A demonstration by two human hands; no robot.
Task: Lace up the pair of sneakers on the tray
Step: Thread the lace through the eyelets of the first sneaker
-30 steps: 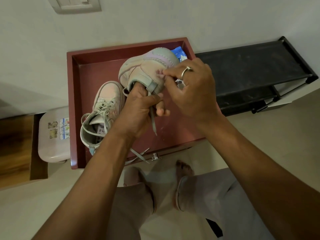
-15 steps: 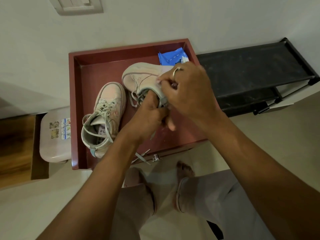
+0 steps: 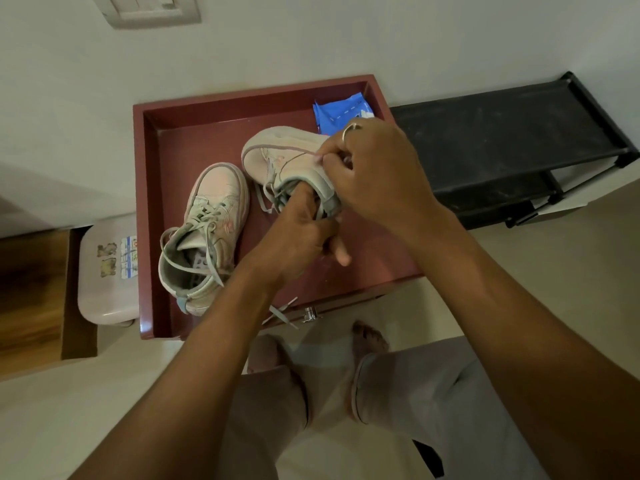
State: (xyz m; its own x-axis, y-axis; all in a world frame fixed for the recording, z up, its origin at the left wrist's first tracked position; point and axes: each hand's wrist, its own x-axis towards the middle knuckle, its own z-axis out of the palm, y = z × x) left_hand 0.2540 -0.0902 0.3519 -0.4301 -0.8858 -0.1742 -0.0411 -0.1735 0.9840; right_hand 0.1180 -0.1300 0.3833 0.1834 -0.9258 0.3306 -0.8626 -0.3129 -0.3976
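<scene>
In the head view, the red-brown tray (image 3: 149, 209) sat against a pale wall (image 3: 311, 46), and both sneakers were inside its walls. The held sneaker (image 3: 284, 157) was toward the tray's far right corner, toe pointing at the far wall. It was pale cream with a faint pink sheen, a thick off-white sole and a grey padded collar, and loose grey lace (image 3: 265, 199) looped out beside its tongue. The left hand (image 3: 294, 237) had its fingers curled into the sneaker's opening, clamped on the collar. The right hand (image 3: 377, 174), wearing a ring (image 3: 349, 128), had its fingers bent together and pinched on the sneaker's right side near the collar. Whether a lace end sat in that pinch could not be told.

The second sneaker (image 3: 214, 209) lay in the tray's left half, upright, toe toward the far wall. It was the same cream and pink, with grey laces crossed over the tongue and looped loosely round the open collar. Two lace tips (image 3: 282, 311) hung over the tray's near edge beside a small metal knob (image 3: 310, 313).

A blue packet (image 3: 341, 112) lay in the tray's far right corner, partly behind the right hand. A black shoe rack (image 3: 502, 133) stood just right of the tray, and a pale plastic stool (image 3: 104, 271) with stickers just left of it. A switch plate (image 3: 149, 8) was on the wall above the tray. Below the tray's near edge were the light floor (image 3: 519, 289) and the person's bare feet and pale trousers.
</scene>
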